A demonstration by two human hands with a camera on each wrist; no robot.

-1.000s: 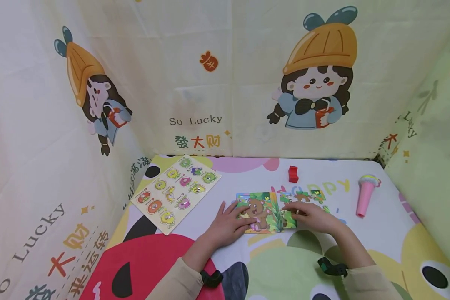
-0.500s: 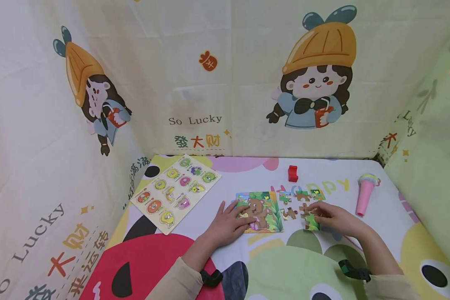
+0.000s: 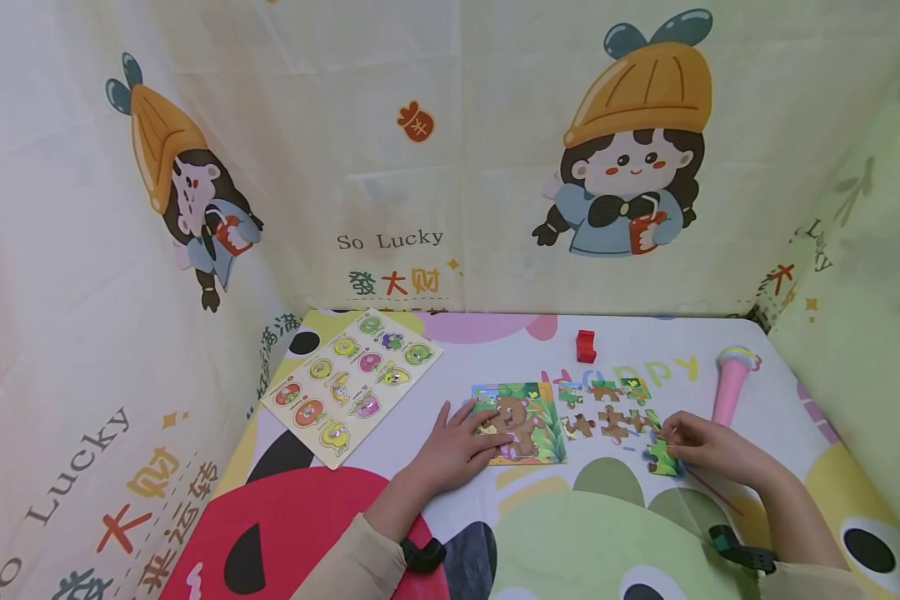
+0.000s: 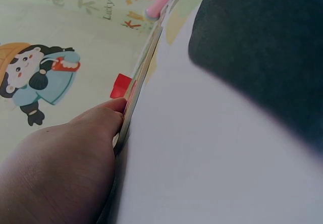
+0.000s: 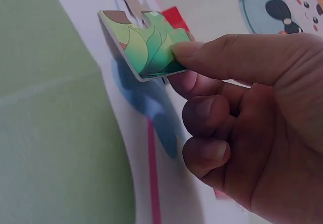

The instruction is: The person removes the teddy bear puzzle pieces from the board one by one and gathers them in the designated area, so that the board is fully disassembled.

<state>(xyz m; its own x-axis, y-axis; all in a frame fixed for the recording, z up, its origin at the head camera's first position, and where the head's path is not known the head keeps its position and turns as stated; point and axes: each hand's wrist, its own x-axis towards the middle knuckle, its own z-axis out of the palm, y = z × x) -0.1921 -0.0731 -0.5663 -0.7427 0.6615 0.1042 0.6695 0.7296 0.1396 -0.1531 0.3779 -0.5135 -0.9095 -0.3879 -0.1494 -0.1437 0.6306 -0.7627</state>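
Note:
My left hand (image 3: 450, 454) rests flat, fingers spread, on the left part of a bear picture board (image 3: 543, 429) in the head view. In the left wrist view, the left hand (image 4: 65, 163) shows at the board's edge. Between thumb and index finger, my right hand (image 3: 712, 450) pinches a green jigsaw puzzle piece (image 3: 662, 458), right of the board. The right wrist view shows that jigsaw puzzle piece (image 5: 151, 47) tilted above the table, its leaf print facing up. Several loose brown and green puzzle pieces (image 3: 613, 423) lie between the board and the right hand.
A board with fruit pictures (image 3: 354, 375) lies at the left of the table. Toward the back stands a small red block (image 3: 586, 347). A pink toy microphone (image 3: 731, 387) lies at the right, beyond the right hand. Printed cloth walls (image 3: 495, 167) enclose the table.
The right hand has moved from the board's right edge farther right, carrying the green puzzle piece and uncovering the loose pieces. The left hand has stayed on the board.

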